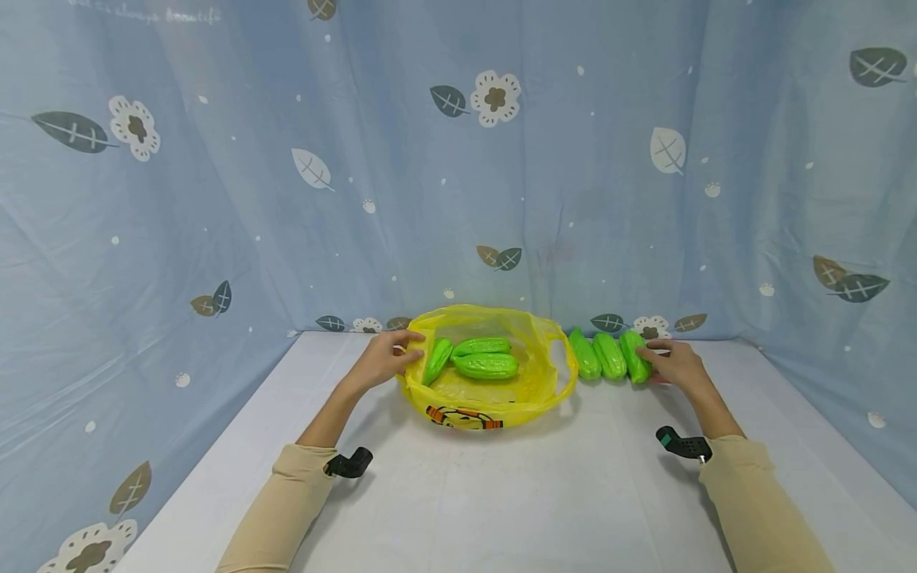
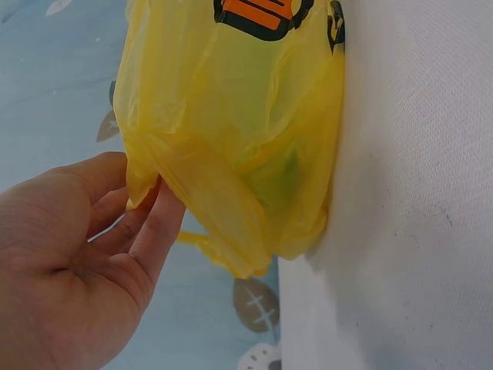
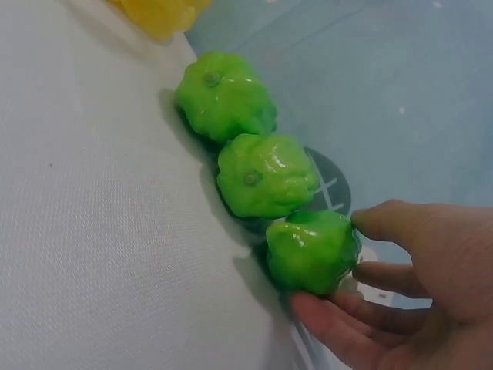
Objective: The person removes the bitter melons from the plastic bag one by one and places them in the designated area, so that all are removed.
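A yellow plastic bag [image 1: 469, 410] lies with its mouth wide, showing several green bitter melons [image 1: 485, 366] inside. My left hand [image 1: 387, 360] pinches the bag's left edge between thumb and fingers; in the left wrist view the fingers tuck behind a fold of the yellow film [image 2: 208, 185]. To the right of the bag, three more bitter melons stand in a row side by side. My right hand [image 1: 673, 364] has the rightmost bitter melon [image 3: 312, 250] between its thumb and fingers. The middle one [image 3: 266, 176] and the leftmost one [image 3: 225, 96] lie untouched beside it.
The white table [image 1: 516, 493] ends at a blue curtain [image 1: 401, 199] with leaf and flower prints, right behind the bag and the row. The bag's right handle loop [image 1: 571, 374] reaches close to the leftmost melon. Black camera mounts [image 1: 349, 463] sit at both wrists.
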### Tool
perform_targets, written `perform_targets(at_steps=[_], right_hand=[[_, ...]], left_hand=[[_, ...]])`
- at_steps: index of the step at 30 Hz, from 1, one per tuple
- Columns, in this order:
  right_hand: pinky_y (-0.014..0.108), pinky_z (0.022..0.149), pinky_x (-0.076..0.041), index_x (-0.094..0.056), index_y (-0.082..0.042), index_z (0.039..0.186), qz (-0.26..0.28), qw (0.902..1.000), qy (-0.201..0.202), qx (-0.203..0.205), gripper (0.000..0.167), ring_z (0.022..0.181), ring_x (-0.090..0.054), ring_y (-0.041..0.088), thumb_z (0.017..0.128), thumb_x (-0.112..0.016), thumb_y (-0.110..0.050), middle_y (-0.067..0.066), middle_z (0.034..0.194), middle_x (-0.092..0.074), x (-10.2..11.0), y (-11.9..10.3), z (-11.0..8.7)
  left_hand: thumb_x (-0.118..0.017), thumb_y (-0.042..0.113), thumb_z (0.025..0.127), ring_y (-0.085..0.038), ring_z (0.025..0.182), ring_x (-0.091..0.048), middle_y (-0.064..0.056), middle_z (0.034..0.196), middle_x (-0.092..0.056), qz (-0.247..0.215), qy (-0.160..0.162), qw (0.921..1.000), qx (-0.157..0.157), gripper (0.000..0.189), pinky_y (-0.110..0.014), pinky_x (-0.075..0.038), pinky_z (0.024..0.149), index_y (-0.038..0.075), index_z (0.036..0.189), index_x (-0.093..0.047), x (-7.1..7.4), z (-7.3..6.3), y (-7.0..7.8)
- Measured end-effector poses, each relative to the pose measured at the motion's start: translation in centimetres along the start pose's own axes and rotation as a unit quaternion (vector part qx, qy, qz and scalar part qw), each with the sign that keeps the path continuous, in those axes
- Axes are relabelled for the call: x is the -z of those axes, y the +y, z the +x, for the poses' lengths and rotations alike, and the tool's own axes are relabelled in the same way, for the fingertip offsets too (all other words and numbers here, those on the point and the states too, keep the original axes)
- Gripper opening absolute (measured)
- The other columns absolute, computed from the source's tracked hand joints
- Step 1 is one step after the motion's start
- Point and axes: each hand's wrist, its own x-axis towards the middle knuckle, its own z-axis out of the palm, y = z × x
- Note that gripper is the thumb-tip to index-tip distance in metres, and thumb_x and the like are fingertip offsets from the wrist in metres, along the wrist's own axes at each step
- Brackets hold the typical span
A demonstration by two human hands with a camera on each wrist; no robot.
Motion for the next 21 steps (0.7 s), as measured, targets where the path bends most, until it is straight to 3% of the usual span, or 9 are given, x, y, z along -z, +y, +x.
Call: perform_targets(at_steps=[5,16,21], right_hand=[[0.048,0.088,-0.056,-0.043,0.009,0.142,-0.002,1.0,0.007,-0.002,0.067,0.107,-0.065,0.042,0.101,-0.047,-0.044,0.038,0.133,-0.05,-0.06,-0.14,-0.09],[0.035,0.075,-0.061,-0.043,0.011,0.141,0.03,0.9995,0.01,0.009,0.063,0.095,-0.071,0.032,0.102,-0.048,-0.039,0.039,0.131,-0.051,-0.03,-0.03,-0.04],[0.033,0.074,-0.062,-0.042,0.011,0.141,0.049,0.9987,0.008,0.013,0.063,0.101,-0.069,0.037,0.103,-0.046,-0.038,0.039,0.131,-0.051,-0.05,-0.11,-0.07]], left_hand=[[-0.065,0.021,0.095,-0.019,0.085,-0.066,-0.015,0.108,-0.062,0.001,0.001,1.0,0.001,0.035,-0.028,-0.059,0.064,0.01,0.128,-0.064,0.03,-0.04,0.12],[-0.065,0.02,0.095,-0.02,0.087,-0.067,-0.016,0.108,-0.063,-0.003,0.003,1.0,-0.004,0.035,-0.027,-0.06,0.063,0.009,0.128,-0.064,0.03,0.07,-0.03],[-0.065,0.02,0.095,-0.02,0.088,-0.067,-0.016,0.109,-0.062,-0.003,0.005,1.0,-0.005,0.035,-0.027,-0.06,0.063,0.009,0.128,-0.064,0.05,0.11,-0.17]])
